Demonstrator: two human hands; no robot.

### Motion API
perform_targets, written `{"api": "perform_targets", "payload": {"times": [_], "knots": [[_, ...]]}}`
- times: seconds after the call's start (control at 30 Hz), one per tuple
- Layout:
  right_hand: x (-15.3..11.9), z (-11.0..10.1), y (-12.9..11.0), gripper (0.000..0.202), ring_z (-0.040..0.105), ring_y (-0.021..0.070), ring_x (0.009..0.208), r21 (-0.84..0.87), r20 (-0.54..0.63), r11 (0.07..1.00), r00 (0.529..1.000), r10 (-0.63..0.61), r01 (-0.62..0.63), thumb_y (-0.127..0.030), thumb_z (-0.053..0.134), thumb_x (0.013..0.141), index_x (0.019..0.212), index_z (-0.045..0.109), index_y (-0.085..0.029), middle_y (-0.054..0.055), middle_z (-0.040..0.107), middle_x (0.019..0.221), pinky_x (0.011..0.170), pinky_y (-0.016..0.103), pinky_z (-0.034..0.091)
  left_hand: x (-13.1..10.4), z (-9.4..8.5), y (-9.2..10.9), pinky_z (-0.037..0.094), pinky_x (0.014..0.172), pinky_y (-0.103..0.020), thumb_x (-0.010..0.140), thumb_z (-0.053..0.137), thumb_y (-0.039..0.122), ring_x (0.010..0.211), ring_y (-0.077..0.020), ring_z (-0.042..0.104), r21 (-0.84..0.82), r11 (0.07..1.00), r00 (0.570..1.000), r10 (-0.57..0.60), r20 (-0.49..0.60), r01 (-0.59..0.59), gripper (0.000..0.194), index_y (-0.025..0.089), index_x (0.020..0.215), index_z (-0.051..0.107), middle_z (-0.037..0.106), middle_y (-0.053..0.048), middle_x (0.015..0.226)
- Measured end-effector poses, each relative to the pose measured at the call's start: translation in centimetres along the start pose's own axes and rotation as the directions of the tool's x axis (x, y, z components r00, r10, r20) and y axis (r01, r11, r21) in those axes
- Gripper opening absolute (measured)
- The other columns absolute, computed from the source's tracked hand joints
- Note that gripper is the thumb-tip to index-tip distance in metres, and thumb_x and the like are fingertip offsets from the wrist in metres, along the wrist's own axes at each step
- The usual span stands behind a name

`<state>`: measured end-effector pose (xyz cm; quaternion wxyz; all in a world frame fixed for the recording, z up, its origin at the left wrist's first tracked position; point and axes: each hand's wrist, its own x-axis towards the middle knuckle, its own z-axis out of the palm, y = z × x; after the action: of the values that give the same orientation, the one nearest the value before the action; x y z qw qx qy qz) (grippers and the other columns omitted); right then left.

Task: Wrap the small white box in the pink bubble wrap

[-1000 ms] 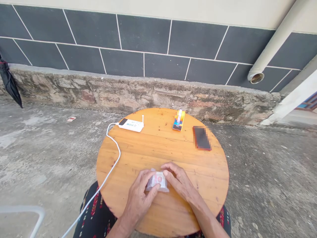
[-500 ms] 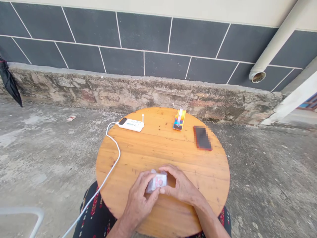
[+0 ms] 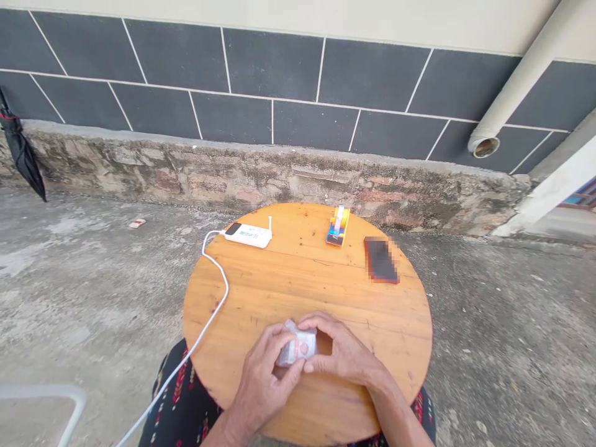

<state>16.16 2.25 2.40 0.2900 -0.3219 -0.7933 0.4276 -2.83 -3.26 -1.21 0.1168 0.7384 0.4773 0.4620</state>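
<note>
Near the front of the round wooden table (image 3: 298,285), a small box wrapped in clear plastic (image 3: 298,347) is between my two hands. Its top is whitish with a pinkish-red mark. My left hand (image 3: 267,372) grips the left side, thumb along the near edge and fingers over the far left. My right hand (image 3: 342,351) curls around the right side, with thumb and fingertips at the package's right corners. The underside is hidden, so I cannot tell whether it rests on the wood.
A white power bank-like device (image 3: 248,235) with a cable (image 3: 218,304) lies at the back left. A tape dispenser (image 3: 338,226) stands at the back, and a blurred phone (image 3: 382,259) lies to the right. A folded umbrella (image 3: 22,152) leans against the wall at far left.
Both hands keep their hold on the wrapped box, which has shifted very slightly. The whole view has moved a little; the other things on the table stay put.
</note>
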Motion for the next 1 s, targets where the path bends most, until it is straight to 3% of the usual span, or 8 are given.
{"api": "perform_targets", "payload": {"times": [0.27,0.53,1.0], "knots": [[0.01,0.09,-0.05,0.067,0.052,0.0197,0.115,0.02,0.026,1.0,1.0,0.012,-0.012,-0.036,0.084,0.065,0.124,0.053,-0.028,0.003,0.056,0.124,0.1,0.032,0.04,-0.27,-0.19,0.05,0.052,0.083,-0.031,0.081,0.059,0.015,0.101,-0.0192,0.058,-0.013,1.0,1.0,0.01,0.017,-0.01,0.024,0.021,0.104,0.054,0.054,-0.009,0.108],[0.38,0.63,-0.06,0.042,0.056,0.0205,0.107,0.013,-0.057,1.0,0.998,0.019,-0.019,-0.042,0.072,0.078,0.114,0.062,-0.024,0.005,0.06,0.115,0.095,0.034,0.042,0.43,-0.05,-0.38,0.052,0.085,-0.035,0.086,0.054,0.02,0.104,-0.0213,0.057,-0.121,0.983,0.99,-0.13,0.06,0.136,0.023,0.022,0.109,0.053,0.057,-0.009,0.109],[0.2,0.7,-0.38,0.042,0.057,0.0209,0.102,-0.014,-0.072,0.999,0.997,0.041,-0.042,-0.045,0.067,0.081,0.115,0.06,-0.023,0.005,0.062,0.111,0.09,0.033,0.043,0.38,-0.19,-0.22,0.052,0.086,-0.033,0.086,0.055,0.023,0.104,-0.0205,0.058,-0.174,0.97,0.985,-0.158,0.062,0.167,0.024,0.022,0.11,0.053,0.058,-0.009,0.111]]}}
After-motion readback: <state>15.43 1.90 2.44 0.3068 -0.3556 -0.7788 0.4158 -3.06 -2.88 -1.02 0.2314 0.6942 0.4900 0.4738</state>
